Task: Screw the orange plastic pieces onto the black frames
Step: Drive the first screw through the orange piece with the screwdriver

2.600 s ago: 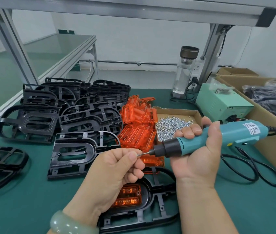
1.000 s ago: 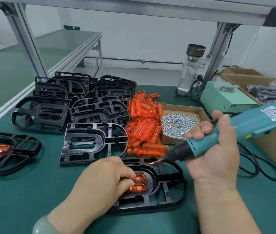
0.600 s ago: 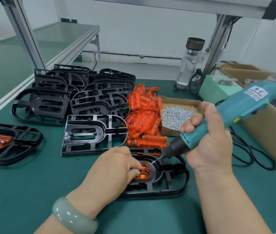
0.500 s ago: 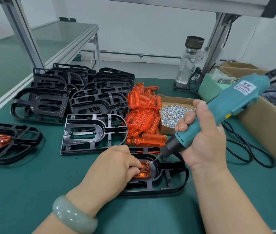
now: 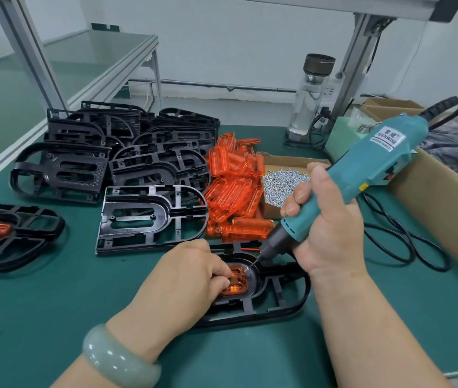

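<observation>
Table (image 5: 54,317): green mat under all your work.
Frame pile (image 5: 127,152): black frames heaped at your 11 o'clock, with one lying flat at the near edge of the heap.
Frame (image 5: 283,301): the one you are working on lies flat at 6 o'clock, close in front of you.
Orange pile (image 5: 233,191): at 12 o'clock, between the frame pile and the screw box (image 5: 283,161).
Driver (image 5: 367,169): teal and tilted, cord end up toward 2 o'clock, bit down at the piece's far right corner.
Right hand (image 5: 331,233): your fingers are wrapped round the driver's grip.
Left hand (image 5: 183,273): your curled fingers clamp down on the piece.
Piece (image 5: 237,284): orange, seated in the frame's curved bay, half hidden under your left hand.
</observation>
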The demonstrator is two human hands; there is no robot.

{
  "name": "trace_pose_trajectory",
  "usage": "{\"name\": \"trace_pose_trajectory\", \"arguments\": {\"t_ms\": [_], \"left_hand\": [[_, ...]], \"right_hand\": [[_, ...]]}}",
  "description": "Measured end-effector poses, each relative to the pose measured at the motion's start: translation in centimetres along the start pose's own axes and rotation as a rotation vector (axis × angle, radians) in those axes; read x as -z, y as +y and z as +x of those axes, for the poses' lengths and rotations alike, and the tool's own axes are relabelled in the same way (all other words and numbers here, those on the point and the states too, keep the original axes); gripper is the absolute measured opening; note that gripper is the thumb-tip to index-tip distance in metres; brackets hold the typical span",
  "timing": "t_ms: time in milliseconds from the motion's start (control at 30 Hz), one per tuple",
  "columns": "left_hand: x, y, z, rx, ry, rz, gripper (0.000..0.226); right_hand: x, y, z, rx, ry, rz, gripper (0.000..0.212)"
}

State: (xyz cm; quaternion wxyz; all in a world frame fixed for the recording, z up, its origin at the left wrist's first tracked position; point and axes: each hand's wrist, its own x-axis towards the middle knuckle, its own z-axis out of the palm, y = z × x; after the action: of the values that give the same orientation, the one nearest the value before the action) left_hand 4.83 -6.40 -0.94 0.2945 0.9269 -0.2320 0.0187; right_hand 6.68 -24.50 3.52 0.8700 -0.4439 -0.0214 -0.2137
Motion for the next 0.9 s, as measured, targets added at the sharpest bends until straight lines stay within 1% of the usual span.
{"name": "trace_pose_trajectory", "arguments": {"t_ms": [500,667,900], "left_hand": [[0.02,0.10,-0.29,-0.010,0.016,-0.020,0.014],[0.02,0.15,-0.30,-0.015,0.016,-0.021,0.014],[-0.02,0.19,-0.30,-0.014,0.013,-0.016,0.015]], "right_hand": [[-0.22,-0.27,-0.32,-0.008,-0.074,-0.040,0.010],[-0.30,-0.28,-0.43,0.000,-0.065,-0.064,0.009],[-0.58,-0.14,-0.57,0.012,-0.105,-0.087,0.002]]}}
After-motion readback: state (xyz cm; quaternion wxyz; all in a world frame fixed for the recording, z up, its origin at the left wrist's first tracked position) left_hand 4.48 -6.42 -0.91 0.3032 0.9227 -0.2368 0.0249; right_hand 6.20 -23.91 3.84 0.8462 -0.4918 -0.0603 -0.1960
